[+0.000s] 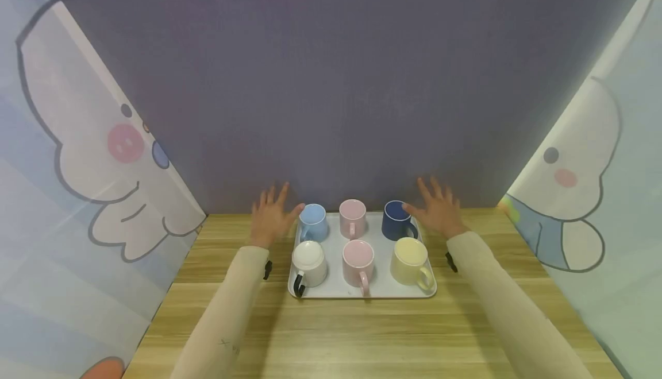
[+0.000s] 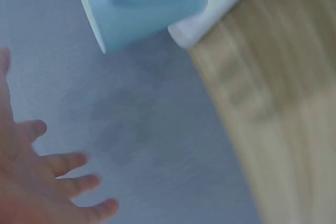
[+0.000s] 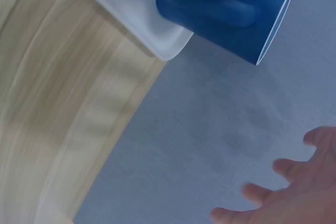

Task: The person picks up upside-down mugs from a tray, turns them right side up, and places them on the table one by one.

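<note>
A white tray [image 1: 331,290] holds several mugs in two rows. In the back row stand a light blue mug [image 1: 314,224], a pink mug [image 1: 353,218] and a navy mug [image 1: 395,222]. The front row has a white mug [image 1: 310,267] with a black handle, another pink mug [image 1: 357,264] and a pale yellow mug [image 1: 408,263]. My left hand [image 1: 271,218], fingers spread, is beside the light blue mug and holds nothing. On the other side my right hand [image 1: 439,211] spreads its fingers near the navy mug, thumb overlapping its rim in the head view.
The tray lies on a wood-grain table [image 1: 357,339], close to its far edge. A grey wall [image 1: 331,92] rises right behind it. Light panels with cartoon figures [image 1: 103,155] flank the table on both sides.
</note>
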`<state>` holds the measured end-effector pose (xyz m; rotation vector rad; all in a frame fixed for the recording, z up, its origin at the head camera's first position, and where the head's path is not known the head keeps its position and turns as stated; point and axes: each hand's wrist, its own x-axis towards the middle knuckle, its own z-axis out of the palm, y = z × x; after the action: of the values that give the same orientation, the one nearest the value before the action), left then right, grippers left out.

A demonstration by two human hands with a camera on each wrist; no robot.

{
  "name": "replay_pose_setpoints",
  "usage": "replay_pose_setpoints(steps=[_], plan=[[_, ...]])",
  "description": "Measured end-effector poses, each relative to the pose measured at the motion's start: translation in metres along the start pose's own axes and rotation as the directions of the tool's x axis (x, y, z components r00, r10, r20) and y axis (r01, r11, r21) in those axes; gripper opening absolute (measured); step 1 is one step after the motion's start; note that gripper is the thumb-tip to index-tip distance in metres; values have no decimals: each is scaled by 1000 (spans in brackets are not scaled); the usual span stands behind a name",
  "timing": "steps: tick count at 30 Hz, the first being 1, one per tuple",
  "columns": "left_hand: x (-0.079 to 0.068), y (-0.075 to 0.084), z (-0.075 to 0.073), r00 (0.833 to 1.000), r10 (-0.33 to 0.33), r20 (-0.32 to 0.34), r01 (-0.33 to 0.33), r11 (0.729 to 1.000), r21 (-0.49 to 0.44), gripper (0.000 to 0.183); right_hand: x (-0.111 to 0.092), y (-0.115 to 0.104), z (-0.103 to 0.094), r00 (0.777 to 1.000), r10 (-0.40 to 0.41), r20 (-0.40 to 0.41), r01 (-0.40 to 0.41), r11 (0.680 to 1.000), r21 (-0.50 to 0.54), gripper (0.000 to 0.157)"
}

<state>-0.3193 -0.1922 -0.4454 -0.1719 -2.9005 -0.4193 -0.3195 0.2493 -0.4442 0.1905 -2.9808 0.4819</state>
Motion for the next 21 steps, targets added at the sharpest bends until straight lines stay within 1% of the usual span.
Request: replay_pose_setpoints(steps=[2,4,5,7,8,10,11,12,14,16,19,21], plan=[[-6,-4,5,999,22,-32,-24,997,-69,74,-1,0,2,1000,1,20,-1,1000,27,98],[-14,-10,11,999,23,-35,-28,991,-132,58,-2,0,5,999,-9,50,5,997,80,97],[-18,-13,15,1000,13,-22,-17,986,-163,48,-3,0,7,997,-17,71,8,993,120,92],[-28,-17,22,999,-20,44,29,976,-214,30,-5,1,13,993,-36,116,15,983,181,78],[-33,-20,28,996,-35,79,52,974,-220,22,-6,2,16,989,-42,139,12,978,210,69],[-42,-24,38,988,-62,142,94,969,-228,16,-9,4,23,982,-64,180,14,965,262,51],[-46,-26,43,982,-73,173,113,965,-236,14,-10,5,27,979,-67,194,12,962,271,44],[-50,-28,48,978,-76,197,124,962,-244,14,-11,6,31,977,-78,200,19,959,282,37],[-56,-30,59,971,-76,228,143,946,-291,11,-12,7,36,975,-94,200,29,952,305,27],[-62,-30,65,966,-82,247,168,921,-351,10,-14,8,41,976,-115,185,50,944,325,23],[-67,-29,72,962,-103,251,202,890,-408,9,-16,9,45,981,-118,154,58,935,350,24],[-69,-29,74,960,-131,248,228,880,-418,9,-17,10,47,983,-120,140,62,930,361,23]])
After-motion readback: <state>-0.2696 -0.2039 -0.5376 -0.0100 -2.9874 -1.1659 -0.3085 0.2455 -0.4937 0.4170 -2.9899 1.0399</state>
